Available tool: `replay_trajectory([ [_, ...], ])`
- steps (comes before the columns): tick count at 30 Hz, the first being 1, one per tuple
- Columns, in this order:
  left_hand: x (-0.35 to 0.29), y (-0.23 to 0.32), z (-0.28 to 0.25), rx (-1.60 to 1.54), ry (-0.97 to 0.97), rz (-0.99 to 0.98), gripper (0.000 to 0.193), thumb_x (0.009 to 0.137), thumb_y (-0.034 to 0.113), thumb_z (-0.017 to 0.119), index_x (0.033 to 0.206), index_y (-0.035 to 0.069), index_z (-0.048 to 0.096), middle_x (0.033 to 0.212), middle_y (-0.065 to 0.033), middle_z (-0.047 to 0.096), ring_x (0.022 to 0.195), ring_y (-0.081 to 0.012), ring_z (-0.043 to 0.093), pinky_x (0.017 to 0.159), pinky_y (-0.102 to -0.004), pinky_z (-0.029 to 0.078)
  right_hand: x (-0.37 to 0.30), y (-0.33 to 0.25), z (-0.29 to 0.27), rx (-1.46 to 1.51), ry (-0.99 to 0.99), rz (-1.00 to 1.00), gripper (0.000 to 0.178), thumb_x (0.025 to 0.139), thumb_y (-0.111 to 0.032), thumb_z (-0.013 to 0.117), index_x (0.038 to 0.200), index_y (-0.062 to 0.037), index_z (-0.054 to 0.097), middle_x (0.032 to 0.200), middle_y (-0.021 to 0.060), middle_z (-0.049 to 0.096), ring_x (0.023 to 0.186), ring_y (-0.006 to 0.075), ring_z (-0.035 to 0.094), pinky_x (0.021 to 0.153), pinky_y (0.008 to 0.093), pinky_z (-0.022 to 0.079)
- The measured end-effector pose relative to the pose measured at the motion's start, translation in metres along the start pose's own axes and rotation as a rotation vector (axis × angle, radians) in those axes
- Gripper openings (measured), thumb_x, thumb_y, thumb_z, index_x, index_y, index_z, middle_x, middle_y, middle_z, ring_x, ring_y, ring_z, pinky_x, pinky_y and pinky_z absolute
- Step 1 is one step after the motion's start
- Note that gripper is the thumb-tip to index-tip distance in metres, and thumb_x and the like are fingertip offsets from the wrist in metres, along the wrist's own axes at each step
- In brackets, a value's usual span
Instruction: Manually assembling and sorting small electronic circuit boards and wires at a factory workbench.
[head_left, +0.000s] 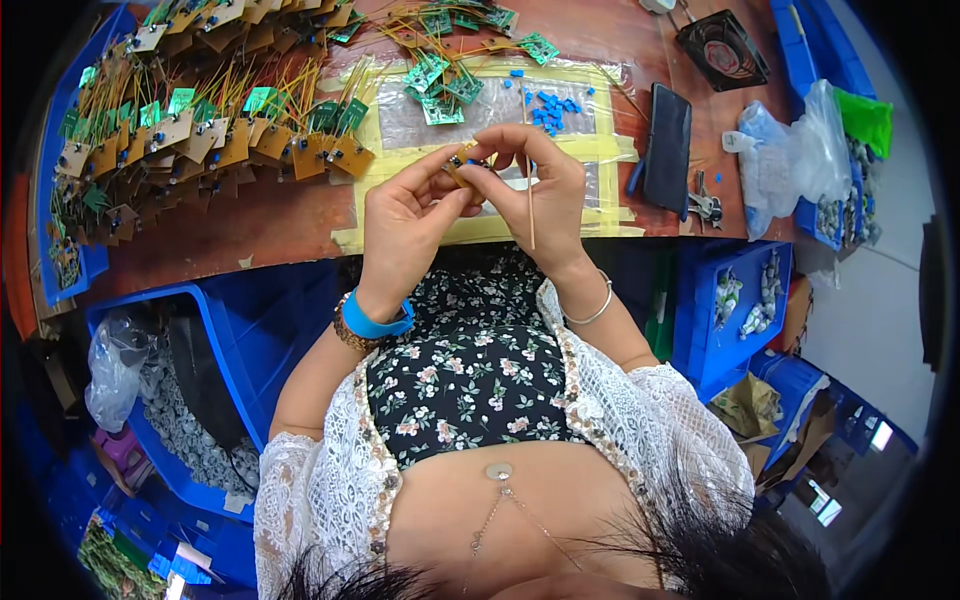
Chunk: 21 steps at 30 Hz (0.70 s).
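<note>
Over the near edge of the table, my left hand (402, 225) and my right hand (548, 195) pinch a small brown circuit board (462, 160) between their fingertips. Fingers cover much of the board, and its details are too small to make out. A thin wooden stick (531, 205) also sits in my right hand, pointing down past the palm. Just beyond my hands lie loose small blue plastic parts (550, 110) on a clear sheet bordered with yellow tape (490, 76). Several green circuit boards (440, 90) with wires rest at the sheet's far left.
Rows of brown boards with wires (215, 140) fill the table's left side. At right are a black phone (667, 145), keys (706, 205), a black fan (722, 50) and plastic bags (795, 165). Blue bins (215, 350) stand below the table edge on both sides.
</note>
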<state>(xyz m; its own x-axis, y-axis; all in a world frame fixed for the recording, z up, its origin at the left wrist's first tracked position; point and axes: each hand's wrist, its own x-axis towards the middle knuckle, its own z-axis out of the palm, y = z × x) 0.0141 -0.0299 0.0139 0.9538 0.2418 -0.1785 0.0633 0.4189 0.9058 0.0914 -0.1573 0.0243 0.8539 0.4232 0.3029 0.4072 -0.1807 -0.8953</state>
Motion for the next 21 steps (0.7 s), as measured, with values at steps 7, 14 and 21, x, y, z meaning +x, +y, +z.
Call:
replay_trajectory([
  [7, 0.0014, -0.0001, -0.0056, -0.044, -0.008, -0.048, 0.039, 0.089, -0.008, 0.056, 0.128, -0.006, 0.051, 0.099, -0.0113, 0.065, 0.088, -0.0153, 0.065, 0.080, -0.0293, 0.058, -0.0011, -0.0034, -0.0054, -0.101, -0.012, -0.086, 0.029, 0.072, -0.004, 0.077, 0.099, -0.0028, 0.066, 0.087, 0.0045, 0.070, 0.075, 0.0136, 0.062, 0.065, 0.0259, 0.046],
  [14, -0.0007, -0.0019, -0.0057, -0.036, -0.018, -0.050, 0.040, 0.088, -0.008, 0.056, 0.128, -0.006, 0.052, 0.096, -0.0101, 0.064, 0.085, -0.0144, 0.064, 0.079, -0.0291, 0.058, -0.0010, -0.0032, -0.0066, -0.298, -0.028, -0.295, 0.025, 0.070, 0.002, 0.075, 0.093, -0.0028, 0.067, 0.084, 0.0075, 0.069, 0.077, 0.0215, 0.064, 0.067, 0.0318, 0.048],
  [21, -0.0010, -0.0003, -0.0047, -0.006, -0.025, -0.032, 0.037, 0.089, -0.007, 0.055, 0.126, -0.006, 0.053, 0.095, -0.0091, 0.065, 0.085, -0.0146, 0.065, 0.078, -0.0276, 0.057, -0.0035, -0.0054, -0.0033, -0.322, 0.000, -0.302, 0.024, 0.069, 0.004, 0.074, 0.091, -0.0022, 0.066, 0.082, 0.0083, 0.068, 0.077, 0.0229, 0.064, 0.067, 0.0318, 0.050],
])
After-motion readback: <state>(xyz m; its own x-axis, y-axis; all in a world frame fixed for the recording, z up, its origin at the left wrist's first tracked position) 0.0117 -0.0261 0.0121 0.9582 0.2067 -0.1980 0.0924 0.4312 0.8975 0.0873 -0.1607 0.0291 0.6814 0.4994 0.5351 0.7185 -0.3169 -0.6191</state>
